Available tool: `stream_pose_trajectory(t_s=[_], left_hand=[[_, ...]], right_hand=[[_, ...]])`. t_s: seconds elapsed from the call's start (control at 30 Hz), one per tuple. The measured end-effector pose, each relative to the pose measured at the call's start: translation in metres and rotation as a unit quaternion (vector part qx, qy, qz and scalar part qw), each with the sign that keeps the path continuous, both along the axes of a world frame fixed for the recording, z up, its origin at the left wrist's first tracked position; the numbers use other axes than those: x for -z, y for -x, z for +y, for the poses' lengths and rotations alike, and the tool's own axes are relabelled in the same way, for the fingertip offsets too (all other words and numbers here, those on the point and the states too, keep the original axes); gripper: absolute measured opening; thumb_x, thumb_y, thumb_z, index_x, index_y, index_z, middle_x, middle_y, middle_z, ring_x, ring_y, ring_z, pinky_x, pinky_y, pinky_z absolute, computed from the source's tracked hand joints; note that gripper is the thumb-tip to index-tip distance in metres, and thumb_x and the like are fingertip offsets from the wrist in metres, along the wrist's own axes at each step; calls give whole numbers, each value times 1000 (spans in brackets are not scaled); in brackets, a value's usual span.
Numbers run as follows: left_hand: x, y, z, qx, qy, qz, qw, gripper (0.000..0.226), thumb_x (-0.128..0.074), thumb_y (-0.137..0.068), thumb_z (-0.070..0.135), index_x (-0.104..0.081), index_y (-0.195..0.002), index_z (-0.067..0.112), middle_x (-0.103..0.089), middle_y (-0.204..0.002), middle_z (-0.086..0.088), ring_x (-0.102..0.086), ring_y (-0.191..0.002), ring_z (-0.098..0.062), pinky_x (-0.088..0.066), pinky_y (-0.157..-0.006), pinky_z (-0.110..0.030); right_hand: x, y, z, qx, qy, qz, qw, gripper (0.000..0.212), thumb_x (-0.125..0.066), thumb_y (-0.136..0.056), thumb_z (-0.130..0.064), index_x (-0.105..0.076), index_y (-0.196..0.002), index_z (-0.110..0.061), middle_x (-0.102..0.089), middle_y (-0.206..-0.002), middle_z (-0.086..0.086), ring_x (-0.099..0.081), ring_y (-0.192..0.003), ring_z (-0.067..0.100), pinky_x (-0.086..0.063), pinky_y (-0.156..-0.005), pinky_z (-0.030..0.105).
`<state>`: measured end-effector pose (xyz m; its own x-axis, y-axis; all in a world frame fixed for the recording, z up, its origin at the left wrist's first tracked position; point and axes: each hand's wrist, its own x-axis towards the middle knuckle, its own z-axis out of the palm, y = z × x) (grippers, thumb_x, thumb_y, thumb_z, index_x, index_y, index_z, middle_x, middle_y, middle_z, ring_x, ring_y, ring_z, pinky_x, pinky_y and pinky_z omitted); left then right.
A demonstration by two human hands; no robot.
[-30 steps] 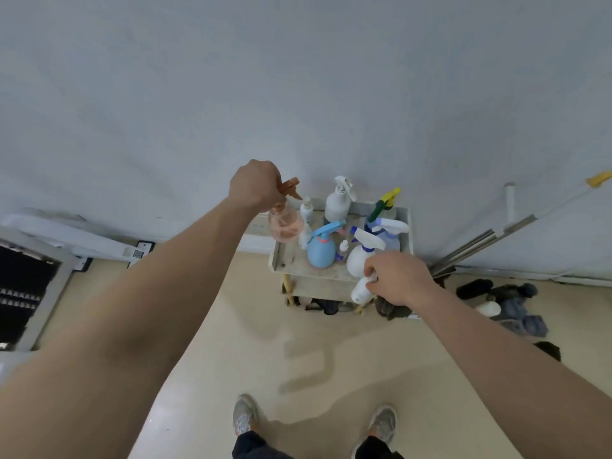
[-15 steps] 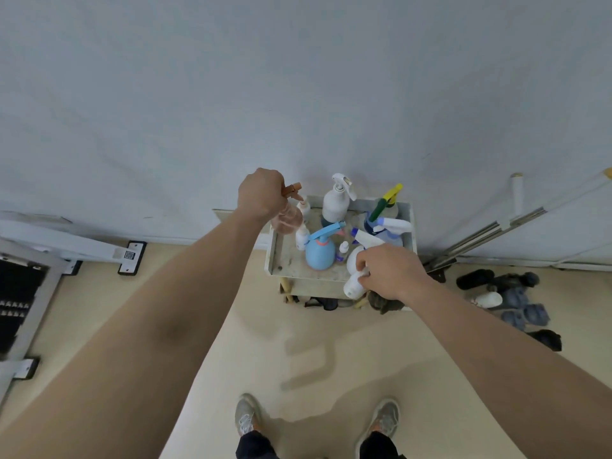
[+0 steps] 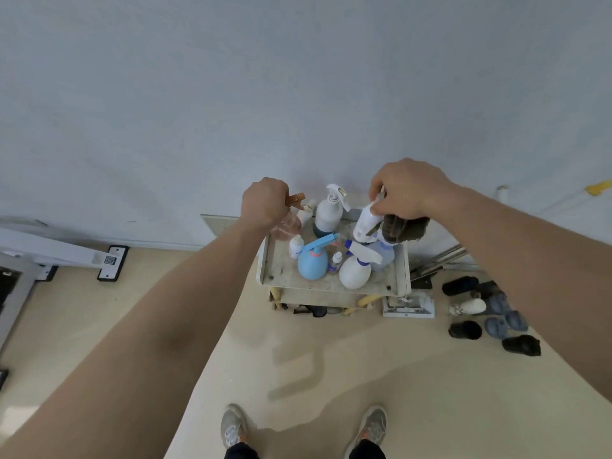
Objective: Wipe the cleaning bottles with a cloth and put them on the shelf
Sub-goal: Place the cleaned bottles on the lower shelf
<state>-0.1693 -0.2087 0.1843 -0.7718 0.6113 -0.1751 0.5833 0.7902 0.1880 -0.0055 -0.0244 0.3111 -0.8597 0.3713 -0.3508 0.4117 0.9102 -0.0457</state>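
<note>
My left hand (image 3: 263,202) grips the brown trigger head of a clear pink spray bottle (image 3: 287,225) at the back left corner of the shelf's top tray (image 3: 331,285). My right hand (image 3: 409,190) is raised over the tray's back right, holding a small white bottle (image 3: 366,223) together with a dark brownish cloth (image 3: 405,228) that hangs below the fingers. On the tray stand a tall white spray bottle (image 3: 328,210), a round blue sprayer (image 3: 313,265) and a round white sprayer (image 3: 355,273), with a few small bottles between them.
The shelf stands against a pale wall. Several dark shoes and slippers (image 3: 486,318) lie on the floor to its right, with a white flat box (image 3: 409,304) beside it. Mop poles (image 3: 440,258) lean at right. A white frame (image 3: 49,250) lies at left. My feet (image 3: 303,429) are below.
My right hand has lifted the small white bottle and cloth from the tray's front edge up to the back right. My left hand moved the pink bottle down toward the back left corner.
</note>
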Motion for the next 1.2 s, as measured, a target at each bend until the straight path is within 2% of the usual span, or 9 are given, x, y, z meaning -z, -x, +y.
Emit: stream_pose_trajectory(t_s=[0.23,0.37,0.53,0.63,0.7,0.8,0.93,1.03,1.2], left_hand=[[27,3,2,2,10,-7,1000,7,-66,-77,15,-68,-83,13,-54,-72,-1,-62,-71,-29,-41,-58,-29],[40,8,4,0,20,-11,1000,9,-67,-77,17,-69,-85,13,-59,-78,-3,-60,-71,-28,-43,-60,-29],[52,14,9,-9,18,-13,1000,11,-69,-78,19,-70,-89,15,-57,-77,-2,-60,-72,-27,-43,-60,-30],[57,17,13,-11,17,-6,1000,12,-67,-81,19,-69,-92,17,-60,-84,-1,-60,-75,-25,-42,-61,-30],[62,18,13,-19,-3,-7,1000,13,-65,-85,22,-68,-97,19,-60,-94,-1,-59,-81,-25,-41,-64,-32],[68,19,9,-28,-42,-23,998,19,-63,-87,24,-68,-104,20,-60,-101,-1,-60,-88,-25,-41,-67,-33],[73,20,3,-40,-81,-43,995,22,-62,-85,21,-70,-106,19,-60,-99,-1,-54,-85,-23,-41,-67,-32],[73,21,-1,-39,-101,-58,992,23,-62,-85,21,-71,-107,20,-59,-98,-2,-53,-85,-22,-41,-68,-32],[75,22,-7,-42,-124,-65,989,23,-65,-86,26,-71,-107,21,-57,-95,2,-51,-83,-19,-45,-69,-33]], right_hand=[[33,24,14,-7,-51,-19,999,28,-66,-88,-30,-68,-116,-29,-64,-112,4,-60,-92,26,-44,-72,33],[58,32,15,3,-55,-25,998,26,-64,-89,-27,-69,-115,-28,-65,-111,5,-58,-89,26,-42,-71,33],[89,43,13,2,-63,-46,997,20,-65,-87,-25,-70,-106,-22,-65,-97,4,-63,-84,27,-44,-67,32],[105,47,9,8,-74,-56,996,2,-65,-87,-21,-64,-86,-20,-54,-77,2,-55,-73,26,-42,-65,32],[114,50,8,15,-78,-60,995,12,-64,-87,-19,-55,-80,-20,-47,-72,0,-52,-71,26,-40,-65,31],[127,52,6,21,-82,-63,994,11,-66,-88,-21,-55,-88,-20,-46,-71,-1,-53,-71,24,-39,-63,29],[143,56,5,38,-84,-62,994,11,-67,-89,-22,-56,-91,-20,-50,-72,-1,-49,-62,17,-30,-53,25],[151,57,5,54,-89,-57,993,13,-67,-89,-24,-56,-91,-20,-47,-71,-1,-54,-70,22,-33,-55,27],[159,58,2,59,-112,-56,990,14,-70,-89,-27,-59,-94,-21,-46,-70,-1,-52,-69,20,-34,-58,29]])
